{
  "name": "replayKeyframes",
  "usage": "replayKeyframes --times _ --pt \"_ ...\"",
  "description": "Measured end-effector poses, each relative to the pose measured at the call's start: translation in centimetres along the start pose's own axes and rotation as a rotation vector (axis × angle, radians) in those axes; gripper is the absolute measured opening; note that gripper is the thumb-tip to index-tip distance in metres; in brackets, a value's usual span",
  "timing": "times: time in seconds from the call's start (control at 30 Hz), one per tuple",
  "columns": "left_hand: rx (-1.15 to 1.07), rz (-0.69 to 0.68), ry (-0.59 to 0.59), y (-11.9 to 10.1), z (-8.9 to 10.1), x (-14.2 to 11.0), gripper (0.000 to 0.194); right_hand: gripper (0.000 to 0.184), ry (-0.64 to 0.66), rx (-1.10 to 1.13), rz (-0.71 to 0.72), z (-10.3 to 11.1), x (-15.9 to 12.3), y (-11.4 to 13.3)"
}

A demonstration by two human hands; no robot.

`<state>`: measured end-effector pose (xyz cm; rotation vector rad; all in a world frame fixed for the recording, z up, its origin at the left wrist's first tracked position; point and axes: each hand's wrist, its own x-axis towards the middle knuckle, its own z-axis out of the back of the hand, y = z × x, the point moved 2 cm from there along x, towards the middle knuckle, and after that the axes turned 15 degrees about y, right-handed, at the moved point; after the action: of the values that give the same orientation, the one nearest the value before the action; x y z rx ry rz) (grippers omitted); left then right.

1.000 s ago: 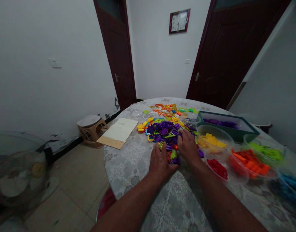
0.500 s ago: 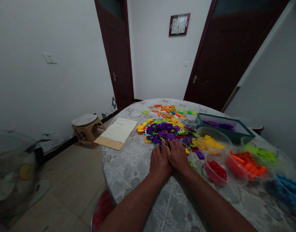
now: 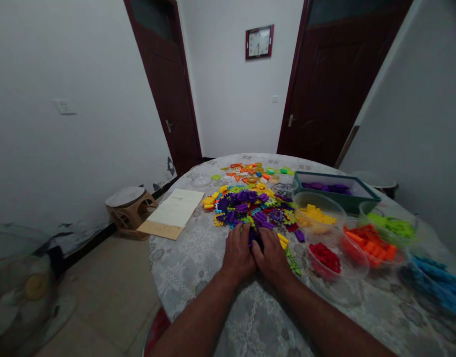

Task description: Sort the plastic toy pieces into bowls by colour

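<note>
My left hand [image 3: 238,254] and my right hand [image 3: 271,254] are side by side at the near edge of a mixed pile of plastic building pieces [image 3: 246,198]. Fingers of both hands curl round some purple building pieces [image 3: 253,237] between them; how many is hidden by the fingers. A yellow-green piece [image 3: 250,220] lies just beyond my fingertips. Beside my right hand are yellow pieces [image 3: 283,241] and a green piece [image 3: 293,262]. A loose purple piece [image 3: 299,235] rests farther right.
Clear tubs at the right hold yellow pieces [image 3: 316,217], red pieces [image 3: 325,258], orange pieces [image 3: 371,244], green pieces [image 3: 391,225] and blue pieces [image 3: 438,282]. Behind them stands a dark green box [image 3: 356,204] with purple pieces. Papers [image 3: 179,207] lie at the left edge of the table.
The view has shifted a little. My hands have drawn slightly nearer and spread a bit apart, showing purple pieces between them. Yellow pieces by my right hand show more.
</note>
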<state>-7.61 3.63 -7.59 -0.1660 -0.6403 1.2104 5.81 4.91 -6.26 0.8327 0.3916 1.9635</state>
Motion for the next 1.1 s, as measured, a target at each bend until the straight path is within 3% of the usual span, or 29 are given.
replayKeyframes --times 0.4,0.67,0.93,1.1 --pt "0.071 -0.01 0.161 -1.5 1.6 1.5 0.053 0.027 -0.061 0.333 -0.095 1.6 0.2 -0.2" --pt "0.16 -0.024 0.239 -1.4 1.1 1.6 0.067 0.029 -0.094 0.388 -0.128 1.7 0.4 -0.7" --pt "0.222 -0.076 0.375 -1.1 2.4 3.2 0.061 0.026 -0.101 0.438 -0.139 1.9 0.5 -0.8" --pt "0.315 -0.064 0.33 -1.3 2.3 3.9 0.049 0.025 -0.146 0.471 -0.126 1.9 0.6 -0.7"
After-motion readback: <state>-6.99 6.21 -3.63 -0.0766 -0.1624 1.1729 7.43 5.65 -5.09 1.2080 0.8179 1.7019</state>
